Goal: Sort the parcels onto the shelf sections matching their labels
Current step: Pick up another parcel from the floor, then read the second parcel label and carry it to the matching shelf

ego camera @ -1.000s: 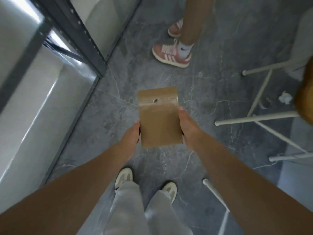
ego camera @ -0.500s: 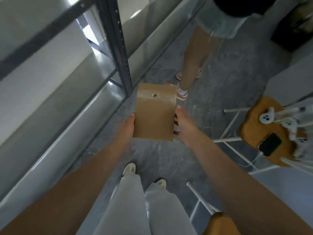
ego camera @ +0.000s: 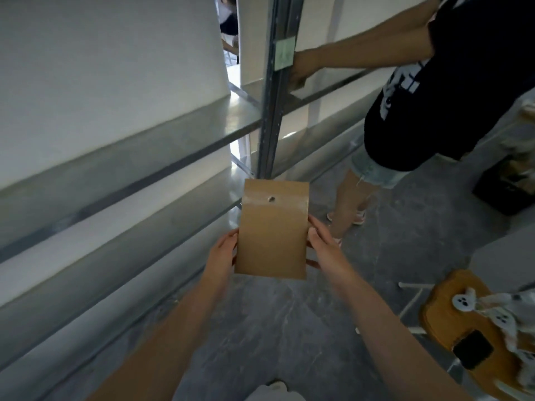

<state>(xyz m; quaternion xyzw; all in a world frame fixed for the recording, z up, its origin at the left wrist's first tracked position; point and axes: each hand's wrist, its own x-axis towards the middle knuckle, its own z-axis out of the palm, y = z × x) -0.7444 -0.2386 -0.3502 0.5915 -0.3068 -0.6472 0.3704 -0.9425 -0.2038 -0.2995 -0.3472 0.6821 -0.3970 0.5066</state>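
Note:
A flat brown paper parcel (ego camera: 272, 238) with a small round hole near its top is held in front of me, plain side up. My left hand (ego camera: 223, 256) grips its left edge and my right hand (ego camera: 321, 247) grips its right edge. No label shows on the visible face. The metal shelf unit (ego camera: 162, 157) runs along the left, with a grey upright post (ego camera: 272, 91) just beyond the parcel. A pale green label (ego camera: 285, 53) is stuck on that post.
Another person in a black shirt and denim shorts (ego camera: 411, 111) stands at the right, one hand (ego camera: 301, 70) reaching onto the shelf beside the post. A wooden stool (ego camera: 451, 319) with a phone and white toys stands at the lower right. A dark crate (ego camera: 509, 183) sits on the grey floor.
My view has tilted up from the floor to the shelves. The parcel stays in both hands and has risen toward the shelf post. The other person's arm and torso have come into view.

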